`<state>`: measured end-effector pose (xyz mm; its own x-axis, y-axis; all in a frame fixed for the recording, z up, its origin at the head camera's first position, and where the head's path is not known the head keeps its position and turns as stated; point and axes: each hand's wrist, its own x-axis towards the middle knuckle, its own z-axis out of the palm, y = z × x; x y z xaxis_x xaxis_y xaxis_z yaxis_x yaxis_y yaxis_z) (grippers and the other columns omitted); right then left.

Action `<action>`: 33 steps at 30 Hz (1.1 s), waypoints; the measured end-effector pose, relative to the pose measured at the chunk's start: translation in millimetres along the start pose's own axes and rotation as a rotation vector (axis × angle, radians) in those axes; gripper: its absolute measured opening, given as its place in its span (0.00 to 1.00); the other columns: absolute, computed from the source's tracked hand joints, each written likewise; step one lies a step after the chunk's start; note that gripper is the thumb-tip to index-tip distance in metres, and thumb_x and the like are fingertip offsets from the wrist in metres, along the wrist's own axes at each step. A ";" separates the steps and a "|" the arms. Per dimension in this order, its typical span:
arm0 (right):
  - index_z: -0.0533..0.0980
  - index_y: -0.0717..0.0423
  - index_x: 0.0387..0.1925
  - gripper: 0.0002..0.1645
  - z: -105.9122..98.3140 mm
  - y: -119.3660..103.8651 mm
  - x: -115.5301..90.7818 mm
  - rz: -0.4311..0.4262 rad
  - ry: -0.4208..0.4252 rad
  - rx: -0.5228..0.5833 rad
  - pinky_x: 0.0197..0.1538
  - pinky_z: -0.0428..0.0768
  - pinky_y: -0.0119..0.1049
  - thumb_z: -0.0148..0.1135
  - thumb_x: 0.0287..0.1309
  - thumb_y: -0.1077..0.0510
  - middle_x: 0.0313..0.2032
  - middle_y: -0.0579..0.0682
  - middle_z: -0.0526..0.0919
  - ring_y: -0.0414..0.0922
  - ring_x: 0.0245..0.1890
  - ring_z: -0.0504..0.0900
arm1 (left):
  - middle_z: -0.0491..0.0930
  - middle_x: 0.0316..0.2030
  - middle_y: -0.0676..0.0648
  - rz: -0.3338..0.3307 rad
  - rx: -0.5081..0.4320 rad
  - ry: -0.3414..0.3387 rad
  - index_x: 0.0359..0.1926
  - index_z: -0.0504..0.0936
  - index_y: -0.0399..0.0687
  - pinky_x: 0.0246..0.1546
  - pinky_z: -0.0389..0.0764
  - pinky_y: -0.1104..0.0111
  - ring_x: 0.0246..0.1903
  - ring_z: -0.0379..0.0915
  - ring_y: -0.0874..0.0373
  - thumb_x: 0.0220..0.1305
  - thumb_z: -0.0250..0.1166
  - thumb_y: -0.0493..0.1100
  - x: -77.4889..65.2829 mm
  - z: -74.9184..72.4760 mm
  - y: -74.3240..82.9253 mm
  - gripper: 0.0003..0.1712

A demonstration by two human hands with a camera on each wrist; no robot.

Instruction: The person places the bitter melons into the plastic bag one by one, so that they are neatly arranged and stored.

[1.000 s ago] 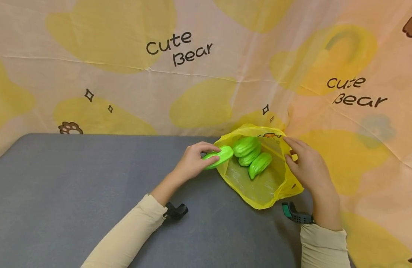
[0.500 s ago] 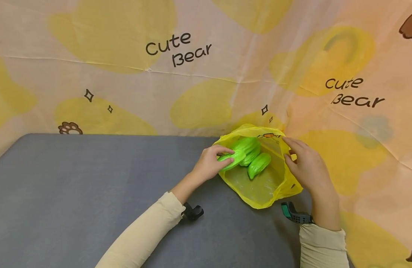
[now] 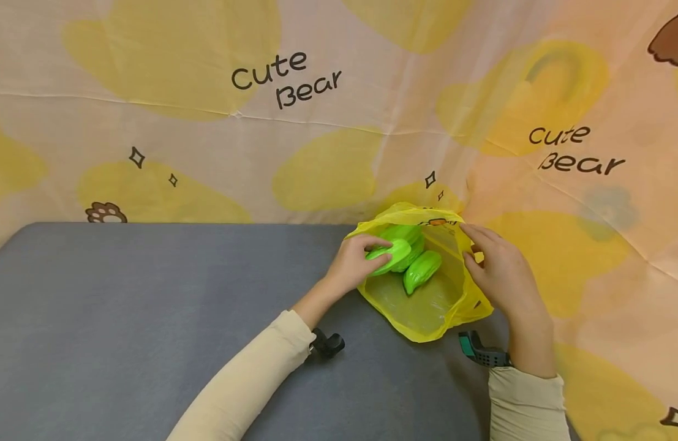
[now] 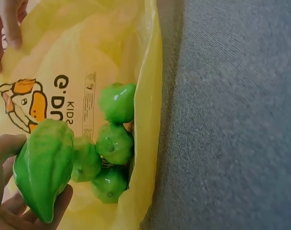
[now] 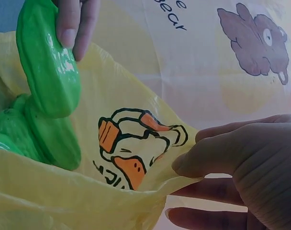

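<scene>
My left hand grips a glossy green ribbed gourd with a pointed tip, fingers on one side and thumb on the other. It holds the gourd over the mouth of a yellow plastic bag. Inside lie several like gourds, bunched along one side in the left wrist view. Pinched between my right thumb and fingers, the bag's right rim stands spread; that right hand shows closely in the right wrist view. A duck cartoon is printed on the bag wall.
The bag rests on a grey table at its back right. Behind and to the right hangs a patterned cloth with "Cute Bear" lettering. Dark wrist mounts stick out below both hands.
My left hand has carried the gourd rightward, from the bag's left rim to over its mouth, overlapping the gourds inside. The right hand keeps its hold on the rim.
</scene>
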<state>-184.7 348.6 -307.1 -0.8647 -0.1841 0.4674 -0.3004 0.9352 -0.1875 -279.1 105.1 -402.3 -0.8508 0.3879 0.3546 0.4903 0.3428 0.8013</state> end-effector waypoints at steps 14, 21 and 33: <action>0.73 0.63 0.67 0.32 2.3 -0.8 0.6 0.002 -0.007 0.014 0.39 0.86 0.56 0.65 0.59 0.70 0.61 0.65 0.79 0.60 0.40 0.88 | 0.85 0.54 0.51 0.016 0.007 0.028 0.53 0.87 0.57 0.53 0.82 0.65 0.53 0.81 0.56 0.67 0.69 0.51 18.5 24.7 21.2 0.16; 0.73 0.63 0.66 0.32 3.4 0.1 1.1 -0.013 0.011 0.008 0.39 0.86 0.55 0.64 0.59 0.70 0.60 0.65 0.80 0.59 0.39 0.87 | 0.86 0.53 0.52 0.027 0.039 0.059 0.53 0.87 0.56 0.54 0.82 0.65 0.55 0.81 0.57 0.67 0.69 0.52 23.2 41.6 30.1 0.16; 0.74 0.65 0.65 0.33 -0.2 -2.8 0.3 0.010 0.012 0.035 0.38 0.86 0.57 0.67 0.56 0.71 0.58 0.68 0.80 0.63 0.41 0.86 | 0.85 0.52 0.54 -0.022 0.253 0.059 0.53 0.87 0.61 0.41 0.84 0.68 0.49 0.83 0.58 0.68 0.67 0.54 42.7 65.7 35.2 0.15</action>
<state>-184.0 346.0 -306.2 -0.8629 -0.1709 0.4757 -0.3059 0.9258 -0.2222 -285.8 189.9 -390.6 -0.8676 0.3298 0.3722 0.4972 0.5566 0.6656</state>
